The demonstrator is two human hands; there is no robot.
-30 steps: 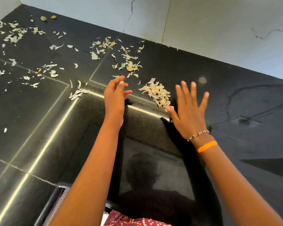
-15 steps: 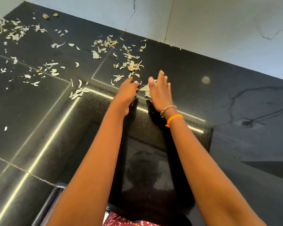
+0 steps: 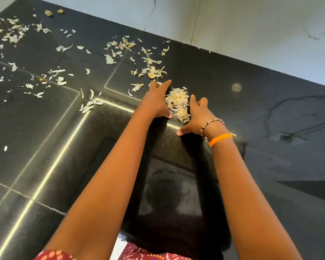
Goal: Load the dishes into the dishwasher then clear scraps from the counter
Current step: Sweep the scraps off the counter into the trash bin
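Both hands flat on black surface (image 3: 233, 94), fingers straight: left hand (image 3: 156, 102) and right hand (image 3: 199, 117) flank scrap pile (image 3: 177, 102); loose scraps (image 3: 120, 47) upper left

Orange band (image 3: 220, 139) & beaded bracelet (image 3: 212, 122), rt wrist; red patterned sleeve (image 3: 53, 255).

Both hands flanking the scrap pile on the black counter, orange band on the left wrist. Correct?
Almost. The orange band is on the right wrist, not the left, next to a beaded bracelet; the head view shows it. The rest holds: the left hand and right hand flank the scrap pile on the black counter.
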